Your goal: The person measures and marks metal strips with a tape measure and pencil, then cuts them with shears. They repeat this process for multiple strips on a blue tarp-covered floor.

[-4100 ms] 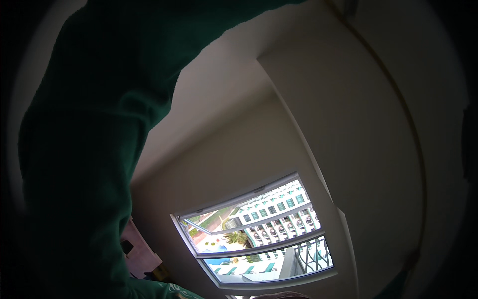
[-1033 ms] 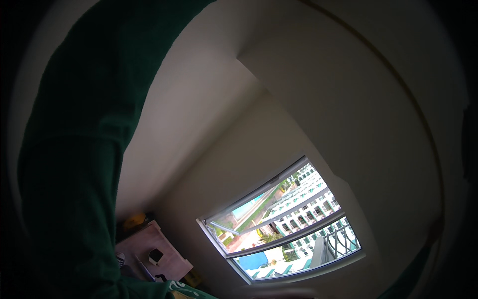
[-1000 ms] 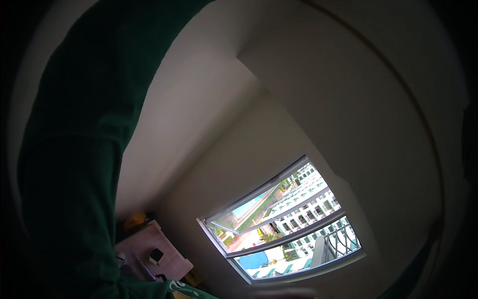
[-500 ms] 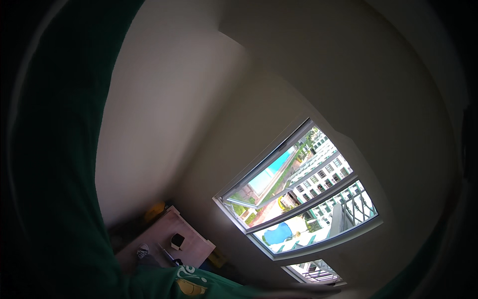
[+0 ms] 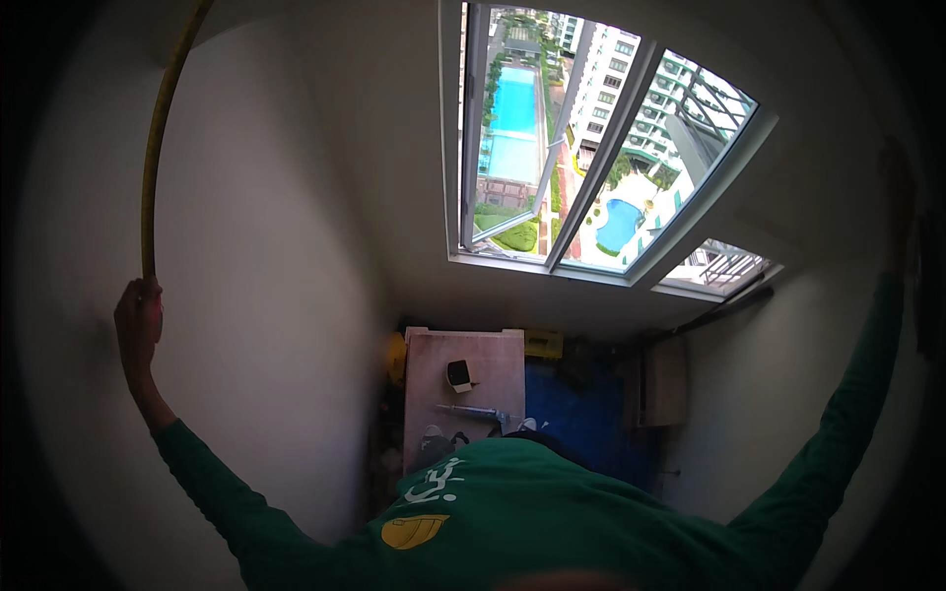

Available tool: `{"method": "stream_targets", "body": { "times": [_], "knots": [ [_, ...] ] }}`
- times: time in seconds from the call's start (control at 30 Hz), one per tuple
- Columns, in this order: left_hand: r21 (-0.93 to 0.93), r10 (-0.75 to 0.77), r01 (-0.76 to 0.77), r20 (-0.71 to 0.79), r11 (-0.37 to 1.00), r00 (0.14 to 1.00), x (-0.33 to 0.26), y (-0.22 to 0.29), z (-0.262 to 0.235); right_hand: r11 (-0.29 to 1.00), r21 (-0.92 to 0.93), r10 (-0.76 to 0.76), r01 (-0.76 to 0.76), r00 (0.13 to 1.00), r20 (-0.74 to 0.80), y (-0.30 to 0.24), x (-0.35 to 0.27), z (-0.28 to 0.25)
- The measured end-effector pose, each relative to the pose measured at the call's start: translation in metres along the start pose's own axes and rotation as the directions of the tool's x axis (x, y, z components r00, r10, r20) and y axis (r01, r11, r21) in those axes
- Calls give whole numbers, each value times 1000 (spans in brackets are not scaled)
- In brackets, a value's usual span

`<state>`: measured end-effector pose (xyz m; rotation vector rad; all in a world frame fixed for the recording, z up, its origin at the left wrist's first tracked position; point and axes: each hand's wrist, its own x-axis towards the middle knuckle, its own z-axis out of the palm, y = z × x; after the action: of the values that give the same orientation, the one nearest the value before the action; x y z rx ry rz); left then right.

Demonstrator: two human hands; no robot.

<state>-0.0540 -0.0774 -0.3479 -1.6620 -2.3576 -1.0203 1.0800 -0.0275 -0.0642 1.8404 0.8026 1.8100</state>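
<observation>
My left hand (image 5: 141, 320) is raised at the left, its fingers closed round the lower end of a long, narrow yellow strip (image 5: 158, 138). The strip runs up from the fist beside the pale wall and leaves the picture at the top. Fisheye bending makes it look curved; its exact kind is not clear. My right hand (image 5: 899, 187) is raised high at the far right, close to the dark rim. Its fingers are too dim to read. Both green-sleeved arms are spread wide.
Below me is a pinkish platform (image 5: 424, 360), with my shoes at its near edge. On it are a small dark-topped container (image 5: 459, 375) and a long grey tool (image 5: 475, 412). A window (image 5: 552, 264) with an open sash is ahead. Yellow boxes (image 5: 542, 343) and blue floor (image 5: 576, 404) lie beyond.
The view has swung round and levelled, so the window now sits higher and upright. Both raised hands and the yellow strip have come into sight; earlier only green sleeves showed.
</observation>
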Motion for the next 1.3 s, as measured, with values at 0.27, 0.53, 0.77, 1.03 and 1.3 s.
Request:
{"method": "stream_targets", "body": {
  "times": [0.27, 0.53, 0.77, 1.03, 1.3],
  "knots": [
    [-139, -58, 169, 581, 976, 812, -133, -109, 263, 897, 436, -120, 72, 989, 85, -107, -271, -112],
    [-40, 18, 61, 944, 997, 329, -208, -189, 339, 633, 770, -461, 85, 839, 287, -183, -459, -193],
    [-67, 79, -156, 994, 985, 70, -227, -92, 335, 501, 863, -719, 67, 587, 372, -265, -614, -263],
    [-57, 67, -735, 998, 675, -16, -259, 132, 341, 203, 974, -797, -99, 561, 223, -325, -746, -399],
    [-169, -44, -972, 983, 162, -178, -355, 280, 389, -249, 700, -819, -670, 531, 217, -296, -808, -438]
  ]
}}
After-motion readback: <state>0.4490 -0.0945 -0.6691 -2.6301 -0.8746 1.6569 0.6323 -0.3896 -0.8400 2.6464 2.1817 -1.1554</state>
